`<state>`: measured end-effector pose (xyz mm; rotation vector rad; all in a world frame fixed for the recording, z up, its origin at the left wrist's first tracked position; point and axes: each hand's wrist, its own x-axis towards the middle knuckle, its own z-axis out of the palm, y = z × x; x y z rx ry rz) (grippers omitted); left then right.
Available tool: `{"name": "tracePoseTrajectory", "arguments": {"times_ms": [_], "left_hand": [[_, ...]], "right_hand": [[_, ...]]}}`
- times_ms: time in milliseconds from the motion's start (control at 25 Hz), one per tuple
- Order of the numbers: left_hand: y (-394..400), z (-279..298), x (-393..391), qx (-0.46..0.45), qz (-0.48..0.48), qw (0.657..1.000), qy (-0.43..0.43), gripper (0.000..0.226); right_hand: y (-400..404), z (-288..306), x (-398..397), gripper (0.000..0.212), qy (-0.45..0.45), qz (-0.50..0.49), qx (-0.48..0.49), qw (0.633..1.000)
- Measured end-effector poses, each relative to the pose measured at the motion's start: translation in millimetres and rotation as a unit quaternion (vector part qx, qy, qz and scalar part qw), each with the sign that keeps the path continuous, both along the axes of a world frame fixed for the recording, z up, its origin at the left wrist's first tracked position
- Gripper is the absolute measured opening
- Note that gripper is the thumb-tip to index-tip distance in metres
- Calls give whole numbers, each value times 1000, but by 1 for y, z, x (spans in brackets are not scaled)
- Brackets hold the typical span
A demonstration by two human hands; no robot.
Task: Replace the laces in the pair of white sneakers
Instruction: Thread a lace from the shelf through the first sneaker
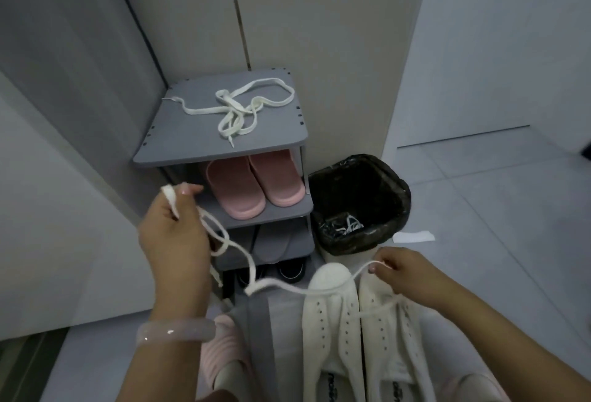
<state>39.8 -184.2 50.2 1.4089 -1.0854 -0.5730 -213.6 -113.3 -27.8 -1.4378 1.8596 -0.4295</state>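
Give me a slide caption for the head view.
Both hands stretch a white lace above two unlaced white sneakers by a shoe rack.

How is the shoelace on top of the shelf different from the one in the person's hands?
The lace on the shelf lies loose in a tangled heap, touched by nobody. The held lace is stretched between the left hand and the right hand, hanging in the air above the white sneakers. Its left part is looped around the left hand's fingers. Both laces are flat and whitish.

Sneakers' (361,321) heels cut off below; bin (361,206) contents unclear.
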Motion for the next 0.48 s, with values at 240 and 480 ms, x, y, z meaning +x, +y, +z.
{"name": "tracePoseTrajectory", "arguments": {"times_ms": [240, 480], "left_hand": [[-7, -17, -23, 127, -184, 971, -83, 26], [10, -32, -41, 211, -274, 919, -190, 30]], "right_hand": [[-12, 34, 14, 32, -339, -154, 114, 921], [-66, 90, 43, 33, -600, -208, 38, 771]]}}
